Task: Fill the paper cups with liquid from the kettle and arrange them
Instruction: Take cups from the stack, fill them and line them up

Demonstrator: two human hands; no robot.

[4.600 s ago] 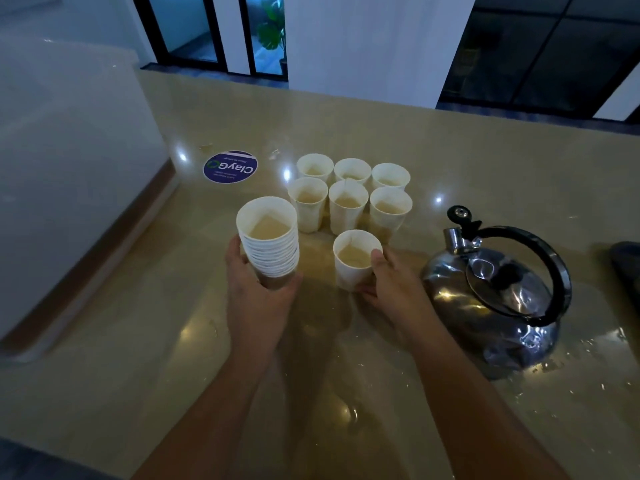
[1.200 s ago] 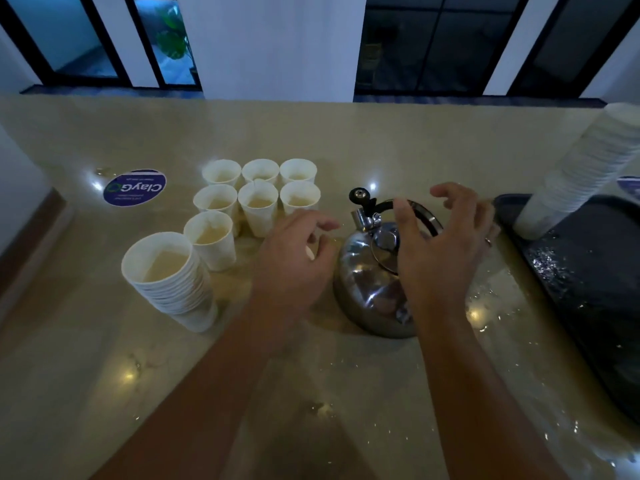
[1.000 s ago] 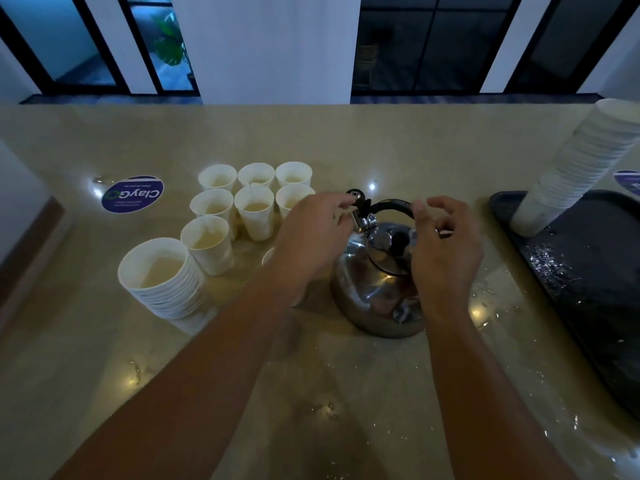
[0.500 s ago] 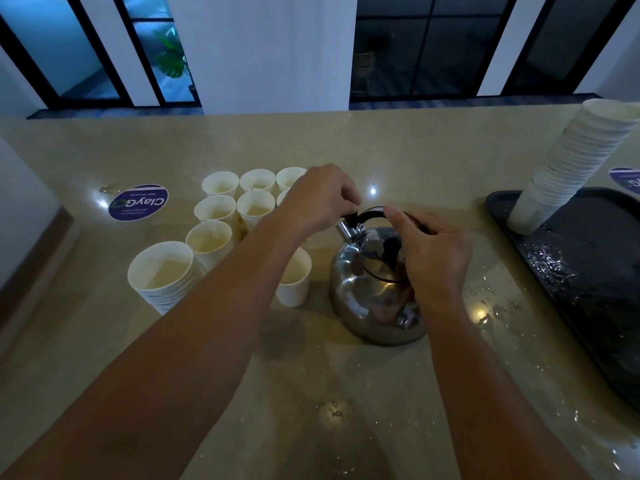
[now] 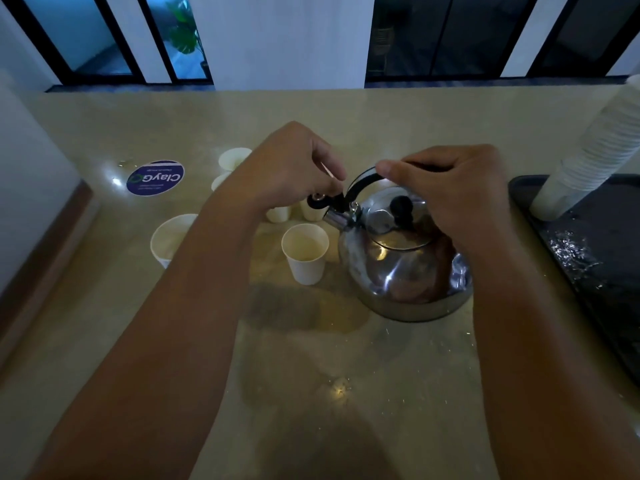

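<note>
A paper cup (image 5: 305,252) with some liquid stands on the desk (image 5: 311,375), just left of the shiny kettle (image 5: 405,268). The right hand (image 5: 453,199) grips the kettle's black handle (image 5: 360,180). The left hand (image 5: 294,168) pinches the spout cap (image 5: 317,201). More cups (image 5: 232,160) stand farther back, partly hidden.

A single head-worn camera looks forward and steeply down from above the near edge of the tabletop (image 5: 346,393). Both forearms run up from the bottom corners, close to the lens. The kettle (image 5: 405,258) sits near centre. Dark windows (image 5: 433,36) line the top edge, facing the camera. The wide lens bends the frame's edges.
</note>
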